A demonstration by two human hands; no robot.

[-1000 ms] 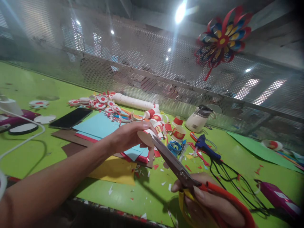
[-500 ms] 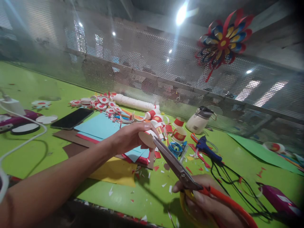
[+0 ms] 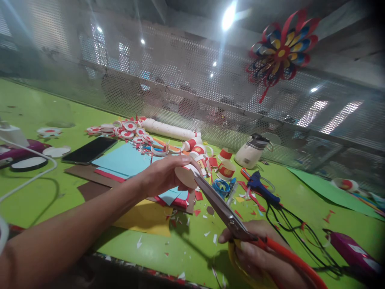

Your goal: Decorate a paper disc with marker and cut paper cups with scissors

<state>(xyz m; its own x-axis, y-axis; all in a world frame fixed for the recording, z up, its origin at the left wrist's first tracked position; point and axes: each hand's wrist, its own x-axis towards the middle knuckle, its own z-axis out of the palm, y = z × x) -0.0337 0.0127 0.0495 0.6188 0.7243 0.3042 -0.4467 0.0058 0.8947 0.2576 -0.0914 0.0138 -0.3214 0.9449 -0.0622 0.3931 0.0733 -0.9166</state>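
Observation:
My left hand (image 3: 164, 173) is closed on a small round white paper piece (image 3: 184, 176), held a little above the green table (image 3: 45, 192). My right hand (image 3: 260, 257) grips the red and yellow handles of a pair of scissors (image 3: 221, 208). The blades point up and left and meet the edge of the paper piece. Under my left hand lie blue, red, brown and yellow paper sheets (image 3: 126, 160).
A black phone (image 3: 89, 150) lies left of the sheets. Behind them are several red-and-white paper discs (image 3: 128, 130), a white roll (image 3: 168, 130), a white jar (image 3: 251, 151), a blue glue gun (image 3: 262, 186) with black cable, and paper scraps. A mesh wall holds a paper flower (image 3: 281, 50).
The scissor blades have closed a little further onto the paper piece. Both hands stay almost where they were.

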